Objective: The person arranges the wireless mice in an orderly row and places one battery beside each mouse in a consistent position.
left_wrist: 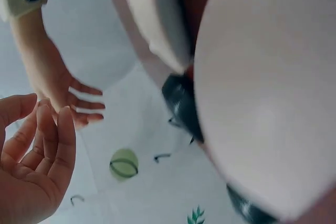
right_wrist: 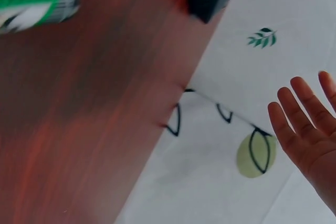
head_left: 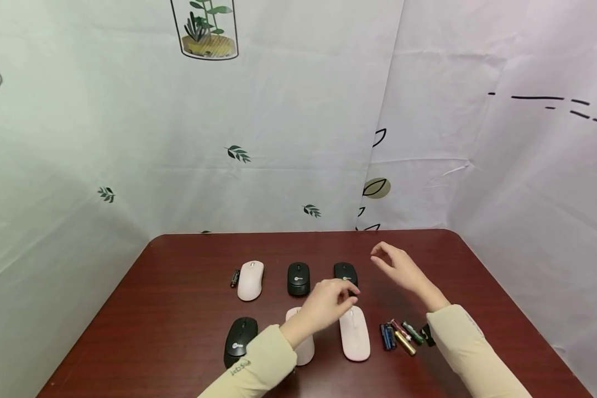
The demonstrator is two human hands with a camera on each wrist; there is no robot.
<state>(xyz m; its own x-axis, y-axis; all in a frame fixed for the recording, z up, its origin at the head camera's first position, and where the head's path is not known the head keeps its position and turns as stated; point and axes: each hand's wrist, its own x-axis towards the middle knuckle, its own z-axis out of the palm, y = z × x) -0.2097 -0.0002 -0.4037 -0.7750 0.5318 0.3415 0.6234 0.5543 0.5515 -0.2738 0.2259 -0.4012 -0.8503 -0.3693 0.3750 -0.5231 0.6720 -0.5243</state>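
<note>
My left hand [head_left: 324,304] hovers above the right-hand mice with fingers loosely bent, nothing visible between them. Beneath its wrist is a partly hidden white mouse [head_left: 305,351]. Another white mouse [head_left: 355,337] lies just below its fingertips, and a black mouse [head_left: 345,270] is partly covered behind them. My right hand [head_left: 402,271] is raised to the right of that black mouse; its fingers [right_wrist: 295,116] look spread and hold nothing in the right wrist view. Several batteries, among them a gold battery [head_left: 405,342] and a green battery [head_left: 413,333], lie near the right sleeve.
On the dark red table [head_left: 179,298] also lie a white mouse [head_left: 250,282] with a black battery [head_left: 235,278] beside it, a black mouse [head_left: 298,278] at the back middle, and a black mouse [head_left: 240,338] near the left sleeve. A printed white curtain [head_left: 298,110] surrounds the table.
</note>
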